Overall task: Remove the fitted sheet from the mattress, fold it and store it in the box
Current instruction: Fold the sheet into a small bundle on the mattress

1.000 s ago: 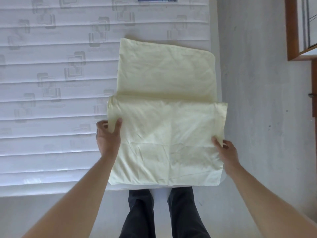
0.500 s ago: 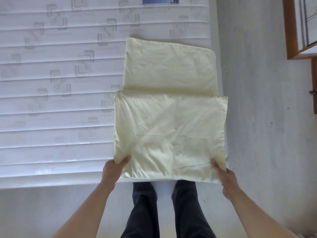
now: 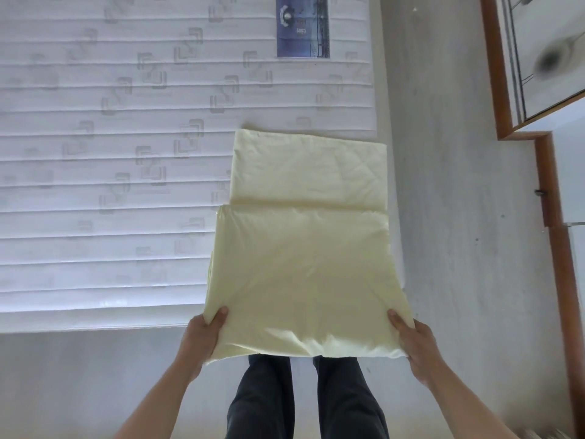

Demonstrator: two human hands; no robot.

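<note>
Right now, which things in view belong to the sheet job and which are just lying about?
Job: pale yellow folded fitted sheet; white quilted mattress; left hand and right hand, each gripping a near corner.
Lying about: blue mattress label; wood-framed furniture. No box in view.

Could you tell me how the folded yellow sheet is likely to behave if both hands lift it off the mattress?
Probably floppy: the sheet already sags between the left hand and right hand. Likely light. Its stacked layers may slide apart.
</note>
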